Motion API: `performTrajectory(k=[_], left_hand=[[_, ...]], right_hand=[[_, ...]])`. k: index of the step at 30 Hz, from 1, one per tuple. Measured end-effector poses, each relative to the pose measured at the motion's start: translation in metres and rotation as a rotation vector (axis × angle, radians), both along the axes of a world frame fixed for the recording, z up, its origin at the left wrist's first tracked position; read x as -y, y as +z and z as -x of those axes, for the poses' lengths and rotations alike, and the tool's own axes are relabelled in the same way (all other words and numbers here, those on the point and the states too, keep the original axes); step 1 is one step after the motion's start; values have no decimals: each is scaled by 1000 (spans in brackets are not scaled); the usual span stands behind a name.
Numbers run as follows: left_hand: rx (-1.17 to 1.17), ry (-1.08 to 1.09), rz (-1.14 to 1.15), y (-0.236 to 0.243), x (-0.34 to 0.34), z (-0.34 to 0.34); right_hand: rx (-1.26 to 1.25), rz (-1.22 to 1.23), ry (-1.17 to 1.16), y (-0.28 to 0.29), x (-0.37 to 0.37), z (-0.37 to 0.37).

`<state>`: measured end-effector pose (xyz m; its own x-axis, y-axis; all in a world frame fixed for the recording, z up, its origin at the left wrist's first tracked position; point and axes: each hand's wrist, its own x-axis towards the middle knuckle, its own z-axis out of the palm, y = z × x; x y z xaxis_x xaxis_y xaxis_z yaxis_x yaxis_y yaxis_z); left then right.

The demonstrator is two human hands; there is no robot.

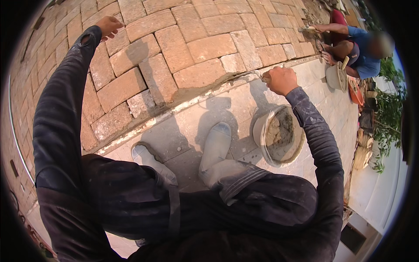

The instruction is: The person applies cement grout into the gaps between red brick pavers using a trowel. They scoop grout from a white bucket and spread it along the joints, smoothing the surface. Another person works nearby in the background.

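Note:
Loosely bent and with nothing visible in it, my left hand hovers over the brick paving at the upper left. My right hand is closed near the mortar-smeared edge where the bricks meet the pale tiles. A small pale end pokes out by its fingertips; the rest of what it grips is hidden. Just below my right forearm stands a round bucket holding wet grey mortar. Damp mortar also lies along the brick edge.
My dusty boots rest on the tiled floor. At the upper right a co-worker in a blue shirt crouches by the paving edge, beside another bucket and an orange-red basin. Green plants grow farther right.

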<state>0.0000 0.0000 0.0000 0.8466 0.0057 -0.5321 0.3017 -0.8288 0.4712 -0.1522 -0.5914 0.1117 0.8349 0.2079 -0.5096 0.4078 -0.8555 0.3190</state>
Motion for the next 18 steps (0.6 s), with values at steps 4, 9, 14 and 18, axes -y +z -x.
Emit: performTrajectory(k=[4,9,14,18], left_hand=[[-21,14,0,-7,-2,12],[40,32,-21,-2,-5,4],[44,3,20,-2,1,4],[32,7,-5,0,1,6]], right_hand=[[-50,52,-17,25,1,-3],[-18,74,60,6,-6,-6],[9,58,50,4,2,-14],[-26,63,64,12,0,-11]])
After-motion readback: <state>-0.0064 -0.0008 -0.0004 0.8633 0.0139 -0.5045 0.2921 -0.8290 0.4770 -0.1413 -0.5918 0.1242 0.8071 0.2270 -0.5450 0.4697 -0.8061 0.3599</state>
